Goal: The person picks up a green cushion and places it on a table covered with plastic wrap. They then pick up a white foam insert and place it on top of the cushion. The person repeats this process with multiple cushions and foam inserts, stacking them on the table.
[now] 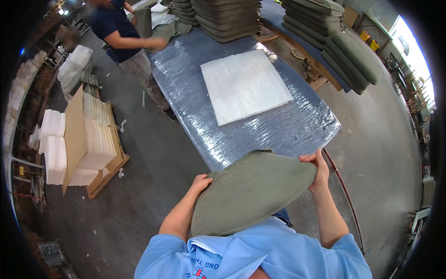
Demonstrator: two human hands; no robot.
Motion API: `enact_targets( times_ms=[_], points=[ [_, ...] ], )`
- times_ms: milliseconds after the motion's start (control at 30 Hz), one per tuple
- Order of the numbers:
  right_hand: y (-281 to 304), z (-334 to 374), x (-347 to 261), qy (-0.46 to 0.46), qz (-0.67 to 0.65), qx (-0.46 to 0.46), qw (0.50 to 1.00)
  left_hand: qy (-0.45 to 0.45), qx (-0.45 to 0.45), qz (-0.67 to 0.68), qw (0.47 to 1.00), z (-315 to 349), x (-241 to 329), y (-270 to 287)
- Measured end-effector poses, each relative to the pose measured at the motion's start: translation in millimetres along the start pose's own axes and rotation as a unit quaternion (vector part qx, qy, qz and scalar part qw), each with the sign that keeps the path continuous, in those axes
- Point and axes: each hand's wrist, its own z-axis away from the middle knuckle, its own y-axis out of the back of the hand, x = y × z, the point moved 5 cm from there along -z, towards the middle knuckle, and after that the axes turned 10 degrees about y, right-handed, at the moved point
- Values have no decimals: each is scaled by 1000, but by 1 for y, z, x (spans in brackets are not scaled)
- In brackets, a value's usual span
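Note:
An olive-green fabric cushion cover (253,193) is held against my chest, bowed, with its upper edge over the near end of the table. My left hand (200,183) is closed on its left edge, thumb on top. My right hand (319,169) grips its right corner, with fingers partly hidden behind the cloth. Whether the cover has anything inside, I cannot tell. Beyond it, a white square sheet of batting (246,86) lies on the plastic-wrapped table (181,93), apart from both hands.
Tall stacks of olive cushions (227,21) stand at the table's far end, and more cushions (348,56) sit at the far right. A co-worker (125,37) stands at the far left. White pads on a pallet (100,139) stand left; a hose (344,190) runs down at right.

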Motion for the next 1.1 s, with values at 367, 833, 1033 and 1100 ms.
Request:
enact_targets(
  times_ms=[367,833,1033,1100],
  points=[
    [-71,-40,-27,-48,555,-358,749,-117,84,-154,978,-5,37,-13],
    [-182,-70,252,45,668,-617,412,-257,179,-210,926,-20,48,-26],
    [-174,-62,278,156,645,-577,476,-241,213,-197,926,-45,41,-24],
    [-180,-73,289,188,646,-578,461,-245,213,-191,926,-55,44,-22]
  ],
)
